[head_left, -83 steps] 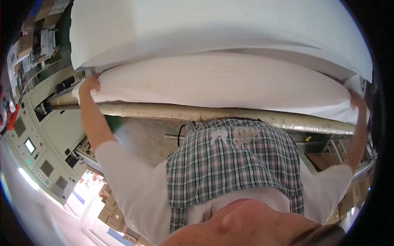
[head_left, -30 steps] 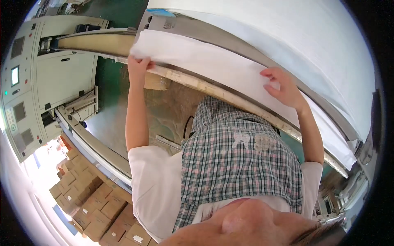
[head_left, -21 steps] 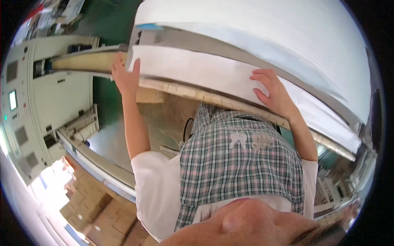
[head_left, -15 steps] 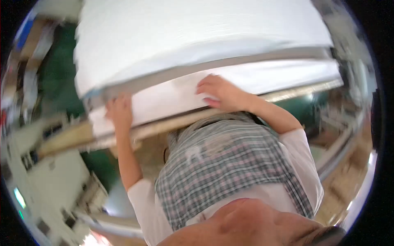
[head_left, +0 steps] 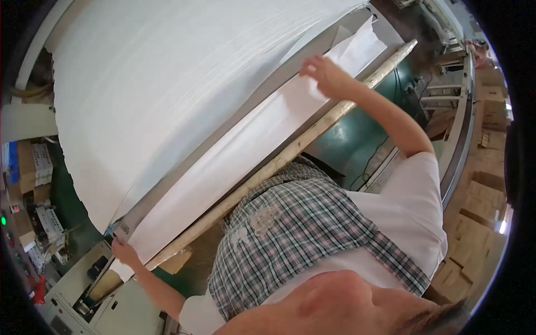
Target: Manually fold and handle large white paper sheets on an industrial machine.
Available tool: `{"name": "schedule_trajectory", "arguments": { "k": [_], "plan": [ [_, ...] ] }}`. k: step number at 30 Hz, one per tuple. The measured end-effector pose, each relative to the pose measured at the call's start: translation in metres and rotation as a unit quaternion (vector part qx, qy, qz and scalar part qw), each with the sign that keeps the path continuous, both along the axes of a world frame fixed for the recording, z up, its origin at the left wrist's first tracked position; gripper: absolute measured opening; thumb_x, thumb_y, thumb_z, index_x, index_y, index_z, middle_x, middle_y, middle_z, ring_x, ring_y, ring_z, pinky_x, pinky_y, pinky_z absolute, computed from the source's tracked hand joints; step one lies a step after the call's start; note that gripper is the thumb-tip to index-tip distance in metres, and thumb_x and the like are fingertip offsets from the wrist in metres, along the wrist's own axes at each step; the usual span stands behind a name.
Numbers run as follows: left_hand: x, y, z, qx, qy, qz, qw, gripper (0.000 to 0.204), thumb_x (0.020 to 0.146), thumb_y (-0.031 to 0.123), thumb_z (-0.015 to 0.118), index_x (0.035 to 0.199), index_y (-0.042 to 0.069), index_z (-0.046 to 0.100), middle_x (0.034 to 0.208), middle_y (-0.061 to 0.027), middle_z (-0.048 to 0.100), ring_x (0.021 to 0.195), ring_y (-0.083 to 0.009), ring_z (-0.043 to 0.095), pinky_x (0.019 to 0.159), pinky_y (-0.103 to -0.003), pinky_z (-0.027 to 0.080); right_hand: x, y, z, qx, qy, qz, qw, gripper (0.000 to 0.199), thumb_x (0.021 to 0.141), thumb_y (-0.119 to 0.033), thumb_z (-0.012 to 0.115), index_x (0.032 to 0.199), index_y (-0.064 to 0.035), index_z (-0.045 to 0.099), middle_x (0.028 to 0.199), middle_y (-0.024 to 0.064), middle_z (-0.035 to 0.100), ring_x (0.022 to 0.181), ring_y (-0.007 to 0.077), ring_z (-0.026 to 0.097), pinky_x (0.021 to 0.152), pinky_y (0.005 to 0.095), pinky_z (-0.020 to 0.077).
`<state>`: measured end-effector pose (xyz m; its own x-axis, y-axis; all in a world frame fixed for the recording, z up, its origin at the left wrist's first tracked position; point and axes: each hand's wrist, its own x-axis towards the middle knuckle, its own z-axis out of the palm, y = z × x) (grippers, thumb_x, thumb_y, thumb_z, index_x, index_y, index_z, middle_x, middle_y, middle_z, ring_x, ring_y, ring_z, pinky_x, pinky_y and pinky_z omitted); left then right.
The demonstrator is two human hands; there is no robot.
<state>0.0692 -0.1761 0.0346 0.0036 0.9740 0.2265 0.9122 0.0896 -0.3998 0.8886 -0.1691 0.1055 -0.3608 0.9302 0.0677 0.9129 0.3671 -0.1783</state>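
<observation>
A long strip of white sheet (head_left: 240,156) lies along the near side of a grey flat surface (head_left: 245,106), beside a broad stack of white sheet material (head_left: 139,84). Its far right end is creased and stands up in a loose fold. At the strip's lower left end, my left hand (head_left: 127,255) has its fingers closed on the edge, partly hidden from view. My right hand (head_left: 330,78) is over the right part of the strip, fingers bent and apart, holding nothing that I can see.
A foil-like wrapped bar (head_left: 290,152) runs along the near edge, just in front of my checked apron (head_left: 290,223). Pale metal cabinets (head_left: 120,312) stand at lower left. Cardboard boxes (head_left: 466,245) are stacked at right, and a cable (head_left: 371,162) trails over the green floor.
The view has turned, so the strip now slants up to the right. My left hand has shifted to the strip's left end; my right hand has moved along it towards the right end.
</observation>
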Motion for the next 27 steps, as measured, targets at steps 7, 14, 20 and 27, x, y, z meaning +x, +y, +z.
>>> {"name": "schedule_trajectory", "arguments": {
  "k": [7,14,20,27],
  "plan": [
    [0.304,0.014,0.025,-0.053,-0.260,-0.149,0.953,0.033,0.088,0.032,0.044,0.096,0.003,0.059,0.103,-0.0153,0.056,0.101,-0.0351,0.049,0.087,-0.043,0.036,0.152,0.027,0.004,0.017,-0.173,-0.059,0.983,0.021,0.065,-0.001,0.054,0.084,-0.0082,0.056,0.091,0.0070,0.052,0.096,0.0255,0.045,0.082,0.0387,0.0368],
    [0.351,0.001,0.014,-0.105,-0.247,-0.007,0.963,0.039,0.088,0.039,0.040,0.101,0.008,0.059,0.116,-0.0107,0.052,0.109,-0.0347,0.043,0.089,-0.051,0.031,0.197,-0.035,0.004,-0.085,-0.074,-0.088,0.990,0.014,0.063,-0.004,0.057,0.077,-0.0070,0.053,0.082,0.0064,0.050,0.089,0.0256,0.047,0.080,0.0363,0.0386],
    [0.394,0.002,0.019,-0.180,-0.237,0.014,0.954,0.038,0.087,0.040,0.042,0.100,0.009,0.059,0.105,-0.0105,0.057,0.103,-0.0319,0.048,0.086,-0.050,0.032,0.294,0.002,-0.006,-0.092,0.129,-0.328,0.931,0.024,0.080,-0.023,0.058,0.089,-0.0012,0.058,0.079,0.0096,0.060,0.074,0.0175,0.057,0.069,0.0296,0.0441],
    [0.396,0.009,0.042,-0.239,-0.271,0.058,0.931,0.033,0.084,0.035,0.049,0.094,0.005,0.059,0.094,-0.0140,0.060,0.094,-0.0286,0.054,0.082,-0.040,0.038,0.298,0.014,-0.048,-0.357,0.156,-0.357,0.849,0.046,0.078,-0.037,0.060,0.098,0.0050,0.056,0.081,0.0079,0.060,0.074,0.0134,0.053,0.066,0.0268,0.0440]
  ]
}}
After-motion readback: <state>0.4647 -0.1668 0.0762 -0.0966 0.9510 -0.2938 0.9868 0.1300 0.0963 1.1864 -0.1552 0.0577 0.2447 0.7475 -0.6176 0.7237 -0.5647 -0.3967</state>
